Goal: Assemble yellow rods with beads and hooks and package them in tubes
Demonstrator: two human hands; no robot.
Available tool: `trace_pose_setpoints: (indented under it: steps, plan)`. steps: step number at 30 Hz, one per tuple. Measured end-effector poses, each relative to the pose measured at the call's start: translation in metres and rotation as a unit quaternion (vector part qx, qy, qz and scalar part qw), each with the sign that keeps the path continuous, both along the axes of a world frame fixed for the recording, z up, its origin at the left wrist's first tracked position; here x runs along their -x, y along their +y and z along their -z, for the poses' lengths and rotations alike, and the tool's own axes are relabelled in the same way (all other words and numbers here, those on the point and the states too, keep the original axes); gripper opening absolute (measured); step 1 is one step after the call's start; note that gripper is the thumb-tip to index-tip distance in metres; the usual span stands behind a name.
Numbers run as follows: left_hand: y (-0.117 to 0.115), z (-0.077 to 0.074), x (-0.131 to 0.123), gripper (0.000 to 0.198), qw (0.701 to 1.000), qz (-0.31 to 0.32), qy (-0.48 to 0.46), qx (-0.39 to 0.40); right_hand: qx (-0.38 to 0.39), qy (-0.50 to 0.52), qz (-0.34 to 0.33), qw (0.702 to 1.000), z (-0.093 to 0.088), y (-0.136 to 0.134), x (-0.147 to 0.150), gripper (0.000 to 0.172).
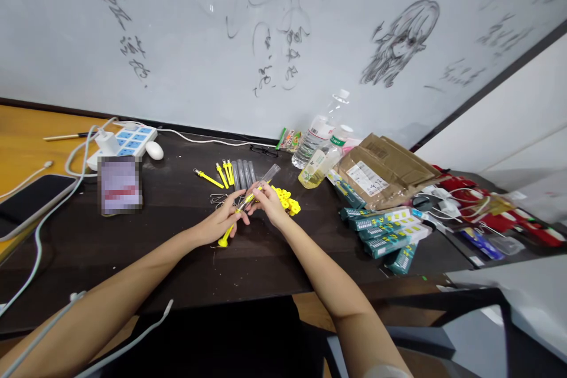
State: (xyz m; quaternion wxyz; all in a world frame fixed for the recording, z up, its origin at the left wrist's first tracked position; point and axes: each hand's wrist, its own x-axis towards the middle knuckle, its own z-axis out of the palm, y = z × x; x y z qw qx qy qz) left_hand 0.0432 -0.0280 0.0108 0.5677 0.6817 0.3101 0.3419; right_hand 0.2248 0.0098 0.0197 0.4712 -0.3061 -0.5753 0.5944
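My left hand [224, 220] and my right hand [269, 204] meet over the dark table, fingers closed around a clear plastic tube [271, 173] with a yellow stick inside it. Below my left fingers a yellow pin with a flared head [224, 241] pokes out toward me; whether it is one piece with the stick in the tube is hidden by the fingers. Beyond the hands lie several yellow pins with metal tips [225, 173] and a row of clear tubes [243, 174]. Bent metal wires [218, 198] rest by my left hand. A pile of yellow plastic pieces [290, 203] sits beside my right hand.
Two plastic bottles [315, 169] stand behind, right of centre. Green boxes [390, 233] and a cardboard parcel [376, 171] are piled at the right. A power strip [137, 143], white mouse-like object [154, 150], cables and a phone [31, 204] lie left. A whiteboard [199, 59] rises behind.
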Motion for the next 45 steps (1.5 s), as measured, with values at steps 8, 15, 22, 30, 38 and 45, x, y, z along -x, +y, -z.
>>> trace_pose_setpoints:
  steps: [8, 15, 22, 30, 38, 45]
  plan:
    - [0.010, 0.012, 0.003, 0.041, 0.996, -0.065, 0.050, 0.024, -0.014, 0.021, 0.017, 1.000, 0.001, 0.003, -0.002, 0.035]
    - [0.005, 0.006, -0.002, 0.046, 0.992, -0.101, 0.025, 0.076, -0.024, 0.015, 0.016, 0.999, 0.001, 0.001, -0.001, 0.033]
    - [0.006, -0.001, -0.007, 0.047, 0.965, -0.221, -0.030, 0.136, -0.013, -0.004, -0.049, 0.999, 0.008, -0.011, 0.016, 0.033]
    - [0.006, 0.004, -0.010, 0.055, 0.947, -0.264, -0.107, 0.150, -0.012, -0.033, -0.087, 0.996, 0.014, -0.023, 0.030, 0.033]
    - [0.005, 0.004, -0.011, 0.058, 0.928, -0.291, -0.149, 0.177, 0.026, -0.079, -0.176, 0.981, 0.012, -0.030, 0.031, 0.042]
    - [0.009, 0.006, -0.008, 0.046, 0.953, -0.223, -0.120, 0.165, 0.030, -0.051, -0.119, 0.991, 0.005, -0.018, 0.017, 0.046]
